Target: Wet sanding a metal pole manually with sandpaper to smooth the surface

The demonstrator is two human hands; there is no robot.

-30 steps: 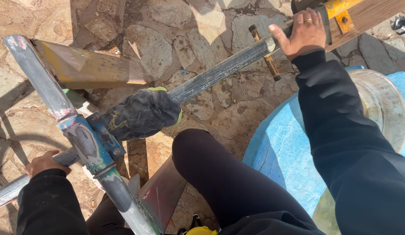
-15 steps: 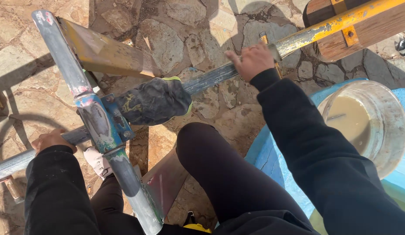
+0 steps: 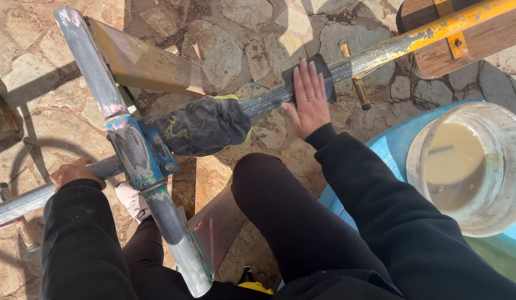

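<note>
A: Entry, head view. We see our right hand (image 3: 309, 99) laid flat, fingers straight and together, pressing a dark sanding pad (image 3: 308, 76) onto the long metal bar (image 3: 269, 100). The hand does not curl around anything; the palm simply covers the pad.

B: Location of the bar?

A: It runs from about 8 o'clock in the frame up to 2 o'clock, crossing a second pipe (image 3: 124, 144) at a blue clamp (image 3: 155, 145) near 9 o'clock. Toward 2 o'clock its paint turns yellow, beside a wooden plank (image 3: 480, 39).

B: And our left hand?

A: Our left hand (image 3: 73, 171) sits at 9 o'clock, closed over the lower stretch of the same bar. Knuckles up, fingers wrapped under; we cannot tell how tightly.

B: What lies between the two hands?

A: A dark work glove (image 3: 205, 125) with a yellow-green cuff, draped on the bar just right of the clamp, at roughly 10 o'clock from centre. It touches neither hand.

B: Surroundings?

A: A white bucket (image 3: 494, 216) of beige liquid at 3 o'clock, standing on a blue tub (image 3: 380, 161). Irregular stone paving (image 3: 224, 44) beneath everything. Our knee (image 3: 274, 189) in black cloth rises at centre, and a pale shoe (image 3: 133, 201) shows at 8 o'clock below the clamp.

B: Pad contact?

A: Pad on the bar, hand on the pad, at 12 o'clock.
</note>
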